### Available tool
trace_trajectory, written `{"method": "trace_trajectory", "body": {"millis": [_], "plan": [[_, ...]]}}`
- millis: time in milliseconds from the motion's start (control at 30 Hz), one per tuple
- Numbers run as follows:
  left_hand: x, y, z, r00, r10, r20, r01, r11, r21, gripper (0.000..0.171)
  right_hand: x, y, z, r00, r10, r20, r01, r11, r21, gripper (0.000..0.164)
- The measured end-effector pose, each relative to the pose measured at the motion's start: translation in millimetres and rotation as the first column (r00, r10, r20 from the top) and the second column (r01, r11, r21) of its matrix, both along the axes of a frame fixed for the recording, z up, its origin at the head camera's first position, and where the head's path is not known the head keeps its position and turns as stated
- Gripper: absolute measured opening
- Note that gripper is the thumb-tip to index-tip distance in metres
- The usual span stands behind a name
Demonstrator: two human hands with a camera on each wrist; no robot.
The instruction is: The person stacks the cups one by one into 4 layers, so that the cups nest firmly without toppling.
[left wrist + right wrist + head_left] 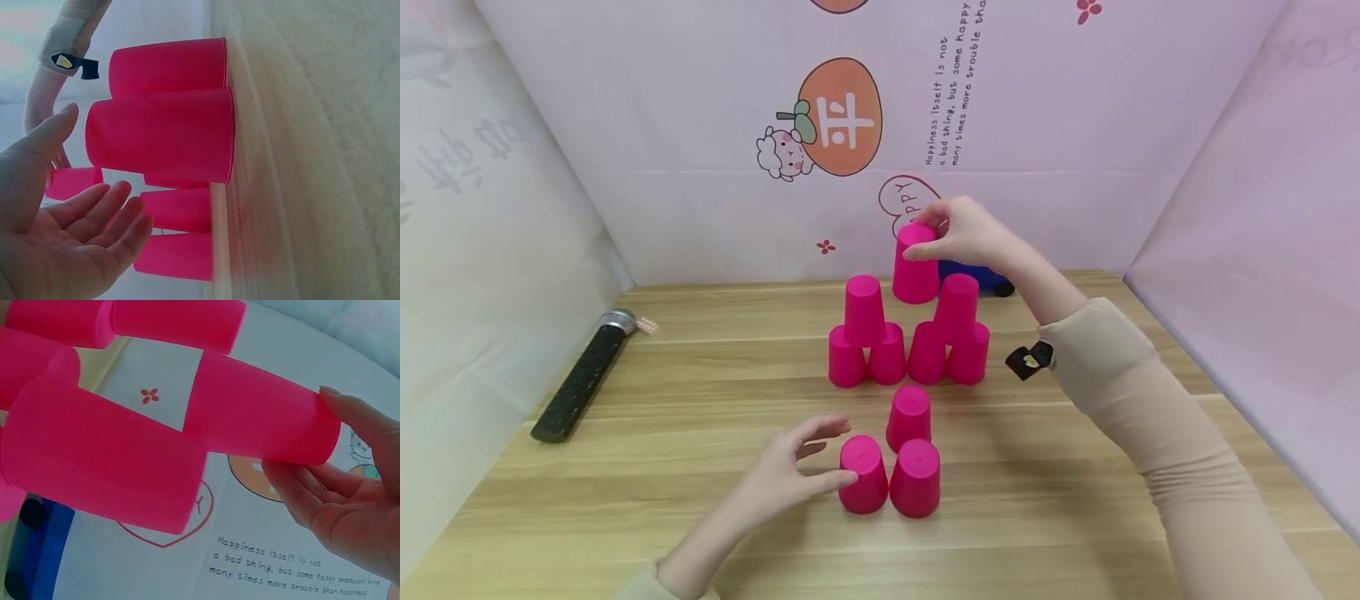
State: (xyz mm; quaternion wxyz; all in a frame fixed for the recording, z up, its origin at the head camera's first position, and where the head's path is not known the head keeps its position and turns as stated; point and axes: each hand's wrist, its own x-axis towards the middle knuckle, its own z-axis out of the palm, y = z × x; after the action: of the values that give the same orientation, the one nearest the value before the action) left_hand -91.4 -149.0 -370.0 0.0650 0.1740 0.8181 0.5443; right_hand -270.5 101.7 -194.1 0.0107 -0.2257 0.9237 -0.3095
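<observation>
My right hand (966, 235) grips an upside-down pink cup (915, 271) near its closed end, fingers and thumb on opposite sides. That cup hangs above the gap between two raised cups, the left one (865, 310) and the right one (958, 308). Each raised cup stands upside down across a pair of cups in a row on the table. Nearer me, three inverted cups are grouped: a rear one (910, 419), a front left one (862, 473) and a front right one (916, 478). My left hand (75, 231), fingers spread and relaxed, is beside the front left cup and holds nothing.
A black microphone (583, 379) with a silver head lies on the left of the wooden table (715, 367). A blue object (976, 275) with dark round parts stands behind the cups. Printed white sheeting (685, 150) encloses the back and sides.
</observation>
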Motion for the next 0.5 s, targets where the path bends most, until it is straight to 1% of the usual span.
{"method": "trace_trajectory", "body": {"millis": [100, 233, 367, 500], "plan": [[0.0, 3.0, -0.4, 1.0, -0.003, 0.017, 0.003, 1.0, -0.013, 0.064, -3.7, -3.0, -7.0, 0.999, 0.036, 0.011, -0.036, 0.997, 0.068, 0.043], [-0.4, 6.8, -1.1, 0.999, -0.023, 0.027, 0.023, 1.0, -0.02, 0.064, -6.8, -5.7, -14.8, 0.994, 0.084, 0.064, -0.092, 0.985, 0.144, 0.042], [-1.4, 9.2, -3.7, 0.998, -0.057, 0.022, 0.057, 0.998, -0.022, 0.062, -7.4, -9.4, -19.5, 0.985, 0.114, 0.127, -0.138, 0.969, 0.204, 0.042], [-2.1, 10.4, -6.1, 0.995, -0.095, 0.018, 0.095, 0.995, -0.009, 0.056, -6.1, -13.2, -22.0, 0.98, 0.125, 0.153, -0.161, 0.955, 0.25, 0.04]]}}
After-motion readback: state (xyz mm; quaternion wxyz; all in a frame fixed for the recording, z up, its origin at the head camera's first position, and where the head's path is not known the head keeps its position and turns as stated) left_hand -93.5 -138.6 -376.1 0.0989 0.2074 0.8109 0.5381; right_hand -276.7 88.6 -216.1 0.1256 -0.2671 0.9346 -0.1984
